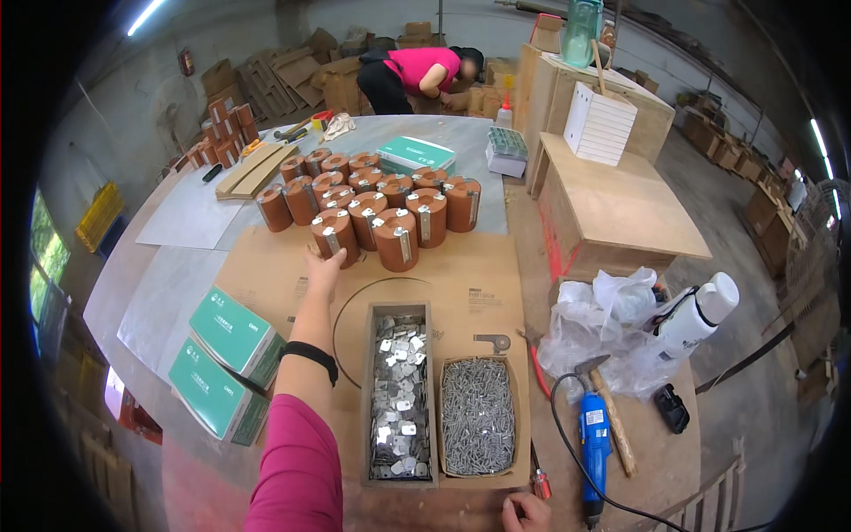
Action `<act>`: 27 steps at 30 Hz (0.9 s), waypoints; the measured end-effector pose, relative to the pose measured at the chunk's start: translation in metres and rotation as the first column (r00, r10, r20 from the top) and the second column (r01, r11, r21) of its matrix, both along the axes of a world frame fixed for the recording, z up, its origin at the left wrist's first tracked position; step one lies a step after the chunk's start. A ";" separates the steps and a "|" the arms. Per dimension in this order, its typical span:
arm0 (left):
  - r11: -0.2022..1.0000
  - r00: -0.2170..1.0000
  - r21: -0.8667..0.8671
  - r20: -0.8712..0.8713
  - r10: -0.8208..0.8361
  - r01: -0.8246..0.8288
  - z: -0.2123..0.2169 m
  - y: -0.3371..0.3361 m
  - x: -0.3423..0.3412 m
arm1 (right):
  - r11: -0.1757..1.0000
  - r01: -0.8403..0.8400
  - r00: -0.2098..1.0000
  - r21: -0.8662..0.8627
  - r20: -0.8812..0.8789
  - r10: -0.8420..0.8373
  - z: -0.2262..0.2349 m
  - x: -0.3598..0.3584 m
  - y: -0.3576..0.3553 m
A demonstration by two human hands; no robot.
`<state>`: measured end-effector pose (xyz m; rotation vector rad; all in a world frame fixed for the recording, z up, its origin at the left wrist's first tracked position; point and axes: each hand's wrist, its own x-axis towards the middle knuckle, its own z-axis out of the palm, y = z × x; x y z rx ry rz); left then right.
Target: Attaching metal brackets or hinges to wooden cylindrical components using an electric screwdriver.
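Observation:
My left hand (324,268) reaches forward and is closed on the lower front of a brown cylinder (335,232) with a metal strip on its side and a small metal plate on top. Several like cylinders (398,239) stand upright in a cluster around it. At the lower edge my right hand (526,513) shows only in part, its fingers curled; whether it holds anything is hidden. Closest to it are a red-handled screwdriver (541,483) and a blue electric screwdriver (594,448). A long box of metal plates (428,390) and a carton of screws (511,417) lie between my hands.
Green boxes (232,330) stand at the left. A hammer (616,421), red-handled pliers (538,368), plastic bags (589,324) and a white bottle (696,315) crowd the right. A wooden stand (620,199) rises behind them. Beyond the table a person (412,71) bends over.

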<state>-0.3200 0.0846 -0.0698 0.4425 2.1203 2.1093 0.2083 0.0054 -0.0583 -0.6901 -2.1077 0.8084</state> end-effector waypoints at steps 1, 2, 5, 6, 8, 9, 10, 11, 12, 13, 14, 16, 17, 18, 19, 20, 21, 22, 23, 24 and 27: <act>0.996 0.996 0.067 0.064 -0.063 0.059 0.015 -0.005 0.012 | 1.000 -0.005 1.000 -0.002 0.001 0.005 -0.002 0.001 -0.001; 0.996 0.996 0.067 0.061 -0.057 0.053 0.028 -0.011 0.023 | 0.999 0.005 1.000 -0.049 0.004 -0.005 -0.007 0.003 -0.003; 0.964 0.979 -0.200 -0.069 -0.193 0.176 0.080 -0.033 0.076 | 0.995 0.008 1.000 -0.104 -0.012 -0.009 -0.006 0.002 -0.003; 0.968 0.983 -0.200 -0.072 -0.167 0.150 0.081 -0.043 0.082 | 0.994 0.003 1.000 -0.107 -0.031 -0.006 -0.005 0.002 -0.003; 0.919 0.906 -0.225 -0.205 -0.369 0.324 0.079 -0.063 0.091 | 0.989 -0.025 1.000 -0.143 0.010 0.026 -0.013 0.007 -0.006; 0.930 0.919 -0.225 -0.205 -0.337 0.291 0.089 -0.079 0.106 | 0.980 0.009 1.000 -0.196 -0.001 -0.009 -0.019 0.008 -0.005; 0.905 0.893 -0.207 -0.187 -0.408 0.370 0.105 -0.099 0.129 | 0.968 0.039 0.999 -0.248 -0.004 -0.041 -0.023 0.008 -0.005; 0.878 0.866 -0.187 -0.169 -0.470 0.441 0.121 -0.121 0.149 | 0.984 0.017 1.000 -0.179 0.001 -0.017 -0.024 0.007 -0.003; 0.900 0.890 -0.182 -0.164 -0.425 0.397 0.132 -0.144 0.163 | 0.984 -0.032 0.999 -0.176 0.008 0.034 -0.025 0.009 -0.003; 0.886 0.876 -0.175 -0.159 -0.456 0.430 0.142 -0.168 0.177 | 0.973 -0.020 1.000 -0.228 0.009 0.022 -0.029 0.011 -0.003; 0.878 0.868 -0.169 -0.154 -0.472 0.447 0.152 -0.195 0.190 | 0.960 -0.023 1.000 -0.280 0.013 0.028 -0.033 0.011 -0.002; 0.929 0.909 -0.180 -0.212 -0.358 0.324 0.165 -0.242 0.212 | 0.944 -0.149 0.989 -0.296 -0.027 0.148 -0.038 0.013 0.000; 0.929 0.903 -0.275 -0.281 -0.324 0.248 0.170 -0.263 0.218 | 0.955 -0.081 0.997 -0.284 -0.014 0.080 -0.038 0.016 0.001; 0.915 0.893 -0.370 -0.340 -0.296 0.162 0.171 -0.288 0.223 | 0.962 -0.016 1.000 -0.271 -0.001 0.017 -0.038 0.018 0.001; 0.925 0.924 -0.372 -0.320 -0.208 0.080 0.168 -0.319 0.227 | 0.979 0.001 1.000 -0.205 -0.010 -0.003 -0.042 0.018 0.002; 0.924 0.942 -0.383 -0.310 -0.130 0.001 0.162 -0.350 0.229 | 0.975 -0.019 0.999 -0.219 -0.051 0.008 -0.048 0.019 0.006; 0.915 0.952 -0.397 -0.301 -0.058 -0.070 0.151 -0.380 0.234 | 0.993 0.014 1.000 -0.118 0.019 -0.012 -0.026 0.012 -0.004; 0.906 0.958 -0.402 -0.286 0.009 -0.129 0.136 -0.412 0.242 | 0.999 0.050 0.996 -0.006 0.075 -0.049 -0.004 0.005 -0.015; 0.835 0.945 -0.481 -0.299 0.130 -0.267 0.121 -0.449 0.249 | 0.994 0.050 0.999 -0.097 0.018 -0.048 -0.067 0.019 0.022; 0.740 0.919 -0.555 -0.321 0.231 -0.380 0.105 -0.482 0.257 | 0.980 0.050 0.997 -0.191 -0.044 -0.060 -0.132 0.033 0.059; 0.422 0.812 -0.713 -0.371 0.451 -0.560 0.038 -0.584 0.291 | 0.998 0.050 0.982 -0.031 0.185 -0.043 -0.005 0.000 -0.018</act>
